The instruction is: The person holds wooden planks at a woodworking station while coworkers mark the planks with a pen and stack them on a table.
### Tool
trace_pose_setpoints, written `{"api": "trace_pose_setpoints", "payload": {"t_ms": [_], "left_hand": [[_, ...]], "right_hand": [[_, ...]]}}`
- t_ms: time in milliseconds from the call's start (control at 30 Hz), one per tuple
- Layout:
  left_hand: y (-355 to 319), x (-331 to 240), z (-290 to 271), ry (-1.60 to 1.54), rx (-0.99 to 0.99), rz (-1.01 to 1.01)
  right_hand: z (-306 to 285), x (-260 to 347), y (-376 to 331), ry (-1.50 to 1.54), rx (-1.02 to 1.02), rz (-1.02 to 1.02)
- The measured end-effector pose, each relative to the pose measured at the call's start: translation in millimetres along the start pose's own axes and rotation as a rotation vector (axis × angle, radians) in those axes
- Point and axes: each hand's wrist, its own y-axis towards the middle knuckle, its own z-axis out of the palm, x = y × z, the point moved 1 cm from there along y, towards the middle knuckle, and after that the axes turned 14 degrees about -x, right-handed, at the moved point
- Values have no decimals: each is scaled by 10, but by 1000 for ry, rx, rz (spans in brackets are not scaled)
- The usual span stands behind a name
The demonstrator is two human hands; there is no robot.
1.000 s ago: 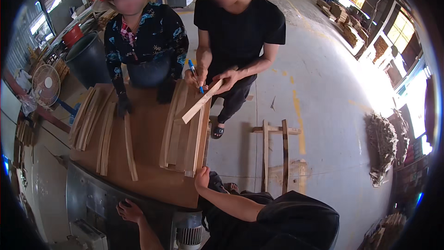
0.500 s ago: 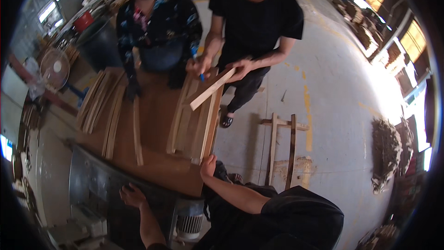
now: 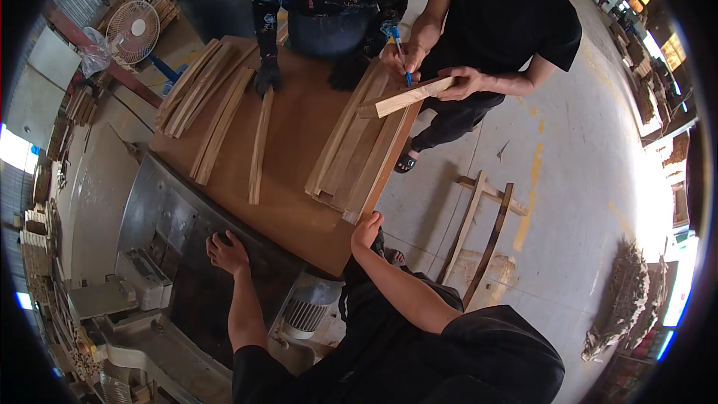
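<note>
My left hand (image 3: 227,252) lies on the dark metal machine table (image 3: 196,295), fingers spread and holding nothing. My right hand (image 3: 366,232) is closed on the right edge of the brown tabletop (image 3: 295,233), close to the near ends of several wooden strips (image 3: 345,172) laid side by side; part of its fingers is hidden. Across the table, a person in a black shirt (image 3: 505,26) holds a short wooden piece (image 3: 407,97) over the strips and puts a blue marker (image 3: 402,52) to it. Another person's dark-gloved hand (image 3: 267,75) touches the far end of a single strip (image 3: 259,150).
More strips (image 3: 196,90) lie on the table's left side. A fan (image 3: 133,30) and a large dark bin (image 3: 215,1) stand at the far left. A motor (image 3: 307,314) sits below the tabletop's near corner. On the floor at right is a wooden frame (image 3: 475,228).
The view has shifted, so the table and people appear farther right and higher. The marker now meets the wooden piece. My left hand stays on the metal surface and my right at the tabletop's edge.
</note>
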Motion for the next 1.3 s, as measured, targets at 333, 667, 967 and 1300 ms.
{"api": "trace_pose_setpoints", "payload": {"t_ms": [333, 667, 967, 1300], "left_hand": [[18, -25, -20, 8, 25, 1], [5, -22, -8, 8, 13, 7], [4, 22, 14, -24, 2, -6], [12, 8, -13, -43, 13, -13]], "right_hand": [[29, -67, 18, -2, -16, -16], [10, -24, 24, -29, 9, -27], [15, -54, 5, -10, -1, -52], [9, -11, -13, -6, -32, -63]]}}
